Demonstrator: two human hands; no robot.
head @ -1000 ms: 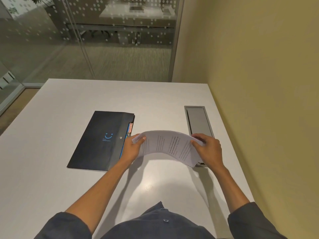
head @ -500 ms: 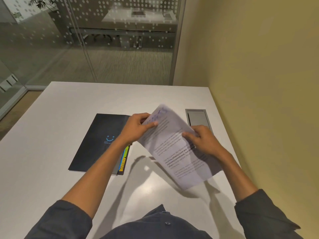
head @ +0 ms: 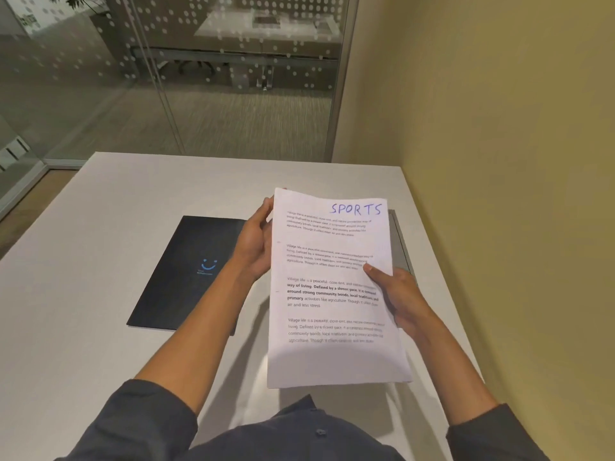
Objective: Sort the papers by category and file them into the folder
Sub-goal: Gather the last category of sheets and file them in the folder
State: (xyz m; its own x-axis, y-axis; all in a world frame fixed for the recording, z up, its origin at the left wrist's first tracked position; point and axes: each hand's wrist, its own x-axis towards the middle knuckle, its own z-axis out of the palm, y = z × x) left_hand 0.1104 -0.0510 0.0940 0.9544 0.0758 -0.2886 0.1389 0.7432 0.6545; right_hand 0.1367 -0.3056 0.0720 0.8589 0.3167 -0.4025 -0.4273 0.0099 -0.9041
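Papers [head: 332, 294], a thin stack of printed sheets, are held upright above the desk [head: 100, 294], off its surface and nearer its right edge. The right hand [head: 399, 297] grips the stack's right edge about halfway up: its thumb lies on the printed face, and the other fingers are hidden behind the sheets, presumably backing them. The left hand [head: 256, 241] holds the stack's upper left edge; the palm and curled fingers wrap behind the pages, and how firmly they clamp cannot be told. The top sheet faces the camera, with "SPORTS" handwritten in blue at its upper right corner above blocks of printed text.

Beyond the hands, the folder [head: 186, 271], dark with a small blue smile mark, lies flat and closed on the desk to the left of the papers, partly behind the left forearm. A grey recessed panel [head: 401, 241] set into the desk shows just past the stack's right edge. A glass partition stands beyond the desk's far edge and a yellow wall runs along its right edge.

As I judge it, the task is at an early stage: the top label is being read, the stack appears undivided, and the folder is not yet opened. Separating the sheets by category and slipping each group into the folder remain.
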